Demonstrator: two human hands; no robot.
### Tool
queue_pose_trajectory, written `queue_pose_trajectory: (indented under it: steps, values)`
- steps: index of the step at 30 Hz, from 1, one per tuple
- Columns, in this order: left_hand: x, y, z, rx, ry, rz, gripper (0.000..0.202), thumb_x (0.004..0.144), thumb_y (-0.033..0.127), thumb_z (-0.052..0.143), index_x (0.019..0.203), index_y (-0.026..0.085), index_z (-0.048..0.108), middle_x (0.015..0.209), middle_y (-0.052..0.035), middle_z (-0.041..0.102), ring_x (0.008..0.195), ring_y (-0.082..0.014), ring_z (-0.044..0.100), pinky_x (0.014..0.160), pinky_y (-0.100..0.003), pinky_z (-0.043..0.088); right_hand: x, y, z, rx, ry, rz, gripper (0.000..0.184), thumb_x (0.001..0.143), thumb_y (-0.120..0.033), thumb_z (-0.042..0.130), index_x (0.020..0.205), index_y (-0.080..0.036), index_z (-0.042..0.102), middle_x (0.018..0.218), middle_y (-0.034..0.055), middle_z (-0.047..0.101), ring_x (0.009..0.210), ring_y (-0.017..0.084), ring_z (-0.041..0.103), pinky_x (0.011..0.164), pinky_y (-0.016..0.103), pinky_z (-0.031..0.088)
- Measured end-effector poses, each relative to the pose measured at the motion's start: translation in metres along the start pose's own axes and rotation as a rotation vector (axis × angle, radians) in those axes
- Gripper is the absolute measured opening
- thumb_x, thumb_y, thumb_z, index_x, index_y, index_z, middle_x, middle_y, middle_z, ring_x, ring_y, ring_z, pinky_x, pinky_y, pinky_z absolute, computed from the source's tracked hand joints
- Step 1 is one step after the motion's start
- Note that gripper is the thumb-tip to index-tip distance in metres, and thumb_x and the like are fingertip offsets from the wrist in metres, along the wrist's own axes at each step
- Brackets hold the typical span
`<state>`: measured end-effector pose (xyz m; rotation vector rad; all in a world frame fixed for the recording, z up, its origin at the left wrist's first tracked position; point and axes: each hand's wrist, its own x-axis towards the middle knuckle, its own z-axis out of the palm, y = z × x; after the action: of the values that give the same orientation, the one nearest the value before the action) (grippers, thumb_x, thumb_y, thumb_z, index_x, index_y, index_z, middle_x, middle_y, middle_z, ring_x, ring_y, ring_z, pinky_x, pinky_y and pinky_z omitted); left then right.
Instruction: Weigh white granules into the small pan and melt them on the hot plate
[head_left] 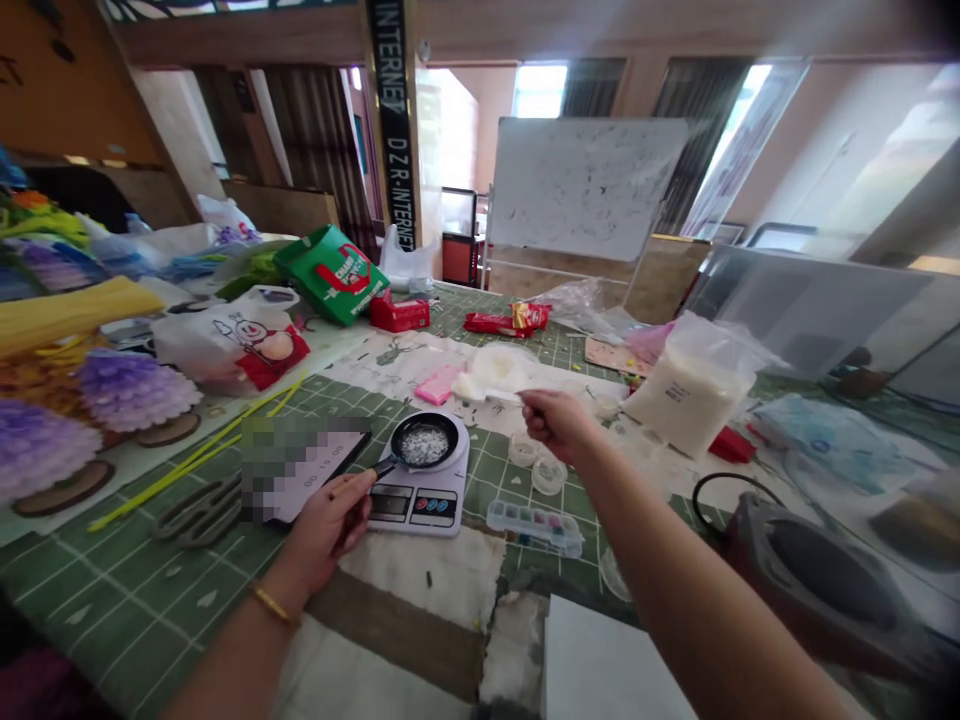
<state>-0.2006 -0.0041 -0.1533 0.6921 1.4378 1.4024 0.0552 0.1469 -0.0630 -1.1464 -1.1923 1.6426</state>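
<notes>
My left hand point(330, 520) is closed round the wooden handle of a small black pan point(424, 441). The pan holds pale flakes and sits on a white digital kitchen scale point(424, 500). My right hand point(553, 422) is raised beyond the scale, fingers pinched on a thin white spoon point(480, 391) that points left toward the pan. A bag of white granules point(690, 395) stands to the right of that hand. Small clear cups point(547, 472) lie just below it.
A phone point(304, 470) lies left of the scale, with yellow sticks point(202, 450) and purple paper flowers point(135, 390) further left. A paint palette point(534, 526) sits in front of the scale. A green box point(334, 272), red packets point(400, 313) and a whiteboard point(581, 185) stand behind. A dark pot point(810, 570) is at right.
</notes>
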Motion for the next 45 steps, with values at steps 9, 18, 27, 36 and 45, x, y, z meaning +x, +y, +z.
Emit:
queue_pose_trajectory:
  steps: [9,18,27,36,45]
  values:
    - [0.0,0.002,0.003,0.01,-0.025,0.02,0.036,0.072,0.048,0.068,0.068,0.018,0.048,0.05,0.0082,0.049,0.031,-0.0018,0.032,0.029,-0.013,0.016,0.006,0.05,0.037,-0.19,-0.018,-0.01,0.011,0.081,-0.018,0.051,0.077,-0.015,0.06,0.045,-0.0052,0.052,0.035,0.005,0.036,0.035,0.017,0.025]
    - [0.0,0.001,0.001,0.038,-0.032,0.017,0.038,0.074,0.049,0.066,0.064,0.018,0.046,0.05,0.0072,0.049,0.031,-0.0019,0.032,0.029,-0.013,0.015,0.019,0.062,0.036,-0.355,0.019,-0.105,0.015,0.08,-0.022,0.053,0.086,-0.017,0.066,0.05,-0.0033,0.057,0.04,0.007,0.043,0.04,0.019,0.032]
    - [-0.002,0.004,0.003,0.057,-0.031,0.013,0.041,0.073,0.051,0.066,0.062,0.017,0.045,0.049,0.007,0.048,0.03,-0.0017,0.031,0.029,-0.013,0.014,0.022,0.064,0.037,-0.378,0.022,-0.176,0.019,0.081,-0.024,0.052,0.09,-0.017,0.067,0.053,-0.0028,0.057,0.044,0.008,0.047,0.042,0.019,0.035]
    - [-0.001,0.004,0.004,0.063,-0.034,0.013,0.039,0.073,0.05,0.065,0.061,0.018,0.046,0.049,0.0071,0.047,0.03,-0.0019,0.031,0.03,-0.014,0.015,0.023,0.067,0.04,-0.359,0.018,-0.243,0.017,0.078,-0.025,0.056,0.087,-0.019,0.069,0.058,-0.001,0.061,0.048,0.01,0.051,0.045,0.021,0.038]
    - [-0.001,0.002,0.001,0.058,-0.043,0.014,0.04,0.075,0.05,0.064,0.062,0.018,0.045,0.05,0.0072,0.047,0.03,-0.0018,0.032,0.029,-0.014,0.014,0.021,0.069,0.037,-0.338,0.003,-0.281,0.018,0.076,-0.026,0.058,0.089,-0.02,0.07,0.063,-0.0006,0.063,0.051,0.01,0.053,0.047,0.022,0.039]
